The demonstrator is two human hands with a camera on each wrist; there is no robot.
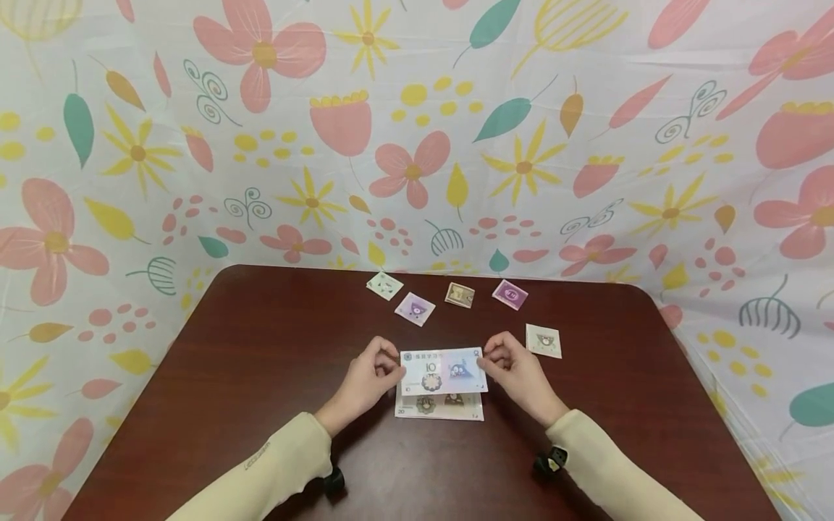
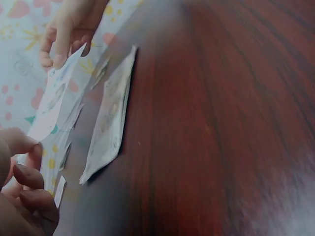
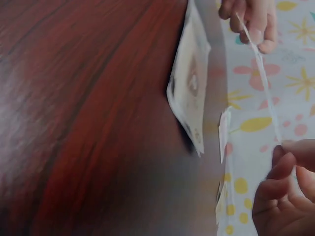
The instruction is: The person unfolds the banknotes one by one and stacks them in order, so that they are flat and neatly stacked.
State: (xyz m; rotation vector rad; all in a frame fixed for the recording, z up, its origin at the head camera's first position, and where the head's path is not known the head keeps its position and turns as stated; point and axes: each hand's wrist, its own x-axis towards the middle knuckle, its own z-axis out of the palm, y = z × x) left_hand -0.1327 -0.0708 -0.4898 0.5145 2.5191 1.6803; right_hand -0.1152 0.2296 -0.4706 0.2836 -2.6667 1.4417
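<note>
Over the table (image 1: 254, 340), left hand (image 1: 366, 380) and right hand (image 1: 521, 376) pinch opposite ends of a pale banknote (image 1: 444, 370), printed "10" with bluish picture.

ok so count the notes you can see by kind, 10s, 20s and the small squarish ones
10 note held in both hands: 1
20 note: 1
Small squarish notes: 5
Total: 7 showing; any stacked underneath can't be told
</note>
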